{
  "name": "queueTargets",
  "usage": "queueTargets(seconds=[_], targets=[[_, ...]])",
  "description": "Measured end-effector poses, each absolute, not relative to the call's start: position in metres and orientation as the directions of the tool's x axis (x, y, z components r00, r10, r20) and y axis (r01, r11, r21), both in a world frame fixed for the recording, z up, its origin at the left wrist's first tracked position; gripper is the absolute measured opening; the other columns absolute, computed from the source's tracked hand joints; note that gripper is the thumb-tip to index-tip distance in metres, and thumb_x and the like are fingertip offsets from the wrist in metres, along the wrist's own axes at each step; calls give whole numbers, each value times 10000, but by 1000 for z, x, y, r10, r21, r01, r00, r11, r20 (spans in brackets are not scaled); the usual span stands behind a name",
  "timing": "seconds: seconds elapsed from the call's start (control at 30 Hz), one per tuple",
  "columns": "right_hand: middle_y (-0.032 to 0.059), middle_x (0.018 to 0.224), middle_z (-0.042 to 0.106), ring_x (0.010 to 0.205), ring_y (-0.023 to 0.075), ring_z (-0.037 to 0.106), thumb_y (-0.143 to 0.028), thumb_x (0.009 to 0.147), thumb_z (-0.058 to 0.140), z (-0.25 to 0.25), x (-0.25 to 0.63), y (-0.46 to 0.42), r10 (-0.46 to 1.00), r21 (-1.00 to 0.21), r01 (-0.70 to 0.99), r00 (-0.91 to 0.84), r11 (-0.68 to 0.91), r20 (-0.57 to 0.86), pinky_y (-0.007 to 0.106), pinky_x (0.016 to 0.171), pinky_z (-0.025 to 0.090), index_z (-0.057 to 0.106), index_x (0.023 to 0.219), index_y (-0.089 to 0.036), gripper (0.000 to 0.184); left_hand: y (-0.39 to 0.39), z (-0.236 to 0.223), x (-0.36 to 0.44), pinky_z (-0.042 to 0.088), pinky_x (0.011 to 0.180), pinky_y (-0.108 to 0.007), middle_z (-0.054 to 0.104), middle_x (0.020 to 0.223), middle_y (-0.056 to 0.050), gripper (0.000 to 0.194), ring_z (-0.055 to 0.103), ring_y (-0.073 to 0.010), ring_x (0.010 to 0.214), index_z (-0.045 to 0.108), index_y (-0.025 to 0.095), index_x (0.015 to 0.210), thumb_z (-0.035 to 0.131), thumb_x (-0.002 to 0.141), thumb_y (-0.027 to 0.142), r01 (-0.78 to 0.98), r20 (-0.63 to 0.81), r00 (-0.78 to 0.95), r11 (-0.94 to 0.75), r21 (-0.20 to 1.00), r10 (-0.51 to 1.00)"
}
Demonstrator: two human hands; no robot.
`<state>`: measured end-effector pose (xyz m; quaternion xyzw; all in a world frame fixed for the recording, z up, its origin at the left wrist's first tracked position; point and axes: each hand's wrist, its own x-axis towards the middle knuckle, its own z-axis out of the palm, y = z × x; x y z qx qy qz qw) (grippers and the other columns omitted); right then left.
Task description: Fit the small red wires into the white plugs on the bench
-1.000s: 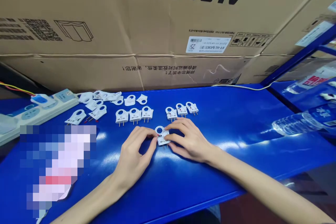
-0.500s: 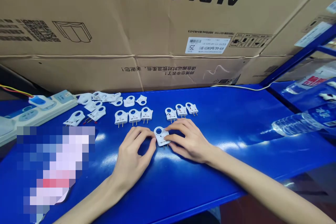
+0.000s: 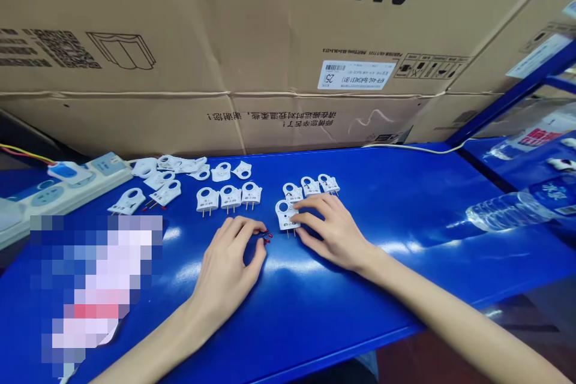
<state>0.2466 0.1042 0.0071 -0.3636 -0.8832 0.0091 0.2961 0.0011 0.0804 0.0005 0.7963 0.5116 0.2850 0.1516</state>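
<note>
My right hand point(image 3: 326, 228) grips the right side of a white two-pin plug point(image 3: 284, 214) with a round hole at its top. The plug's metal pins point toward me, just in front of the back right row of similar plugs point(image 3: 310, 186). My left hand point(image 3: 234, 252) is curled, pinching small dark pieces with red tips point(image 3: 267, 236) between thumb and fingertips; their exact kind is too small to make out. Beyond that hand, three white plugs point(image 3: 231, 197) stand in a row. More white plug pieces point(image 3: 164, 183) lie in a loose pile to the left.
A white power strip point(image 3: 105, 171) with a plug in it lies at the left. A pixelated flat object point(image 3: 108, 276) is at the near left. A large cardboard box point(image 3: 270, 72) walls off the back of the blue table point(image 3: 396, 204). A plastic bottle point(image 3: 508, 211) lies at right.
My right hand has carried the plug away from my left hand, up and right toward the back row. Red-tipped pieces now show in my left fingers, which stay in place.
</note>
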Motion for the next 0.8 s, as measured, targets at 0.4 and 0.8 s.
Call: queueTargets(seconds=[0.4,0.8], targets=[[100,1206,711,1118,260,605,-208,987,616,9,244,101,643,-226,634,-564,739,519,409,887,499,680,1105,-194,134,79,1,4,395,712,-350,598,807,3,56,565,-205,781,560,226,902,524,931,259,800,271,316,-409,440,909],[88,1195,713,1118,253,606,-220,1000,602,7,242,100,651,-237,628,-587,741,481,402,882,486,675,1097,-198,123,79,0,3,442,794,-383,660,937,-15,101,591,-217,875,630,227,998,536,966,242,777,303,348,-454,436,887]])
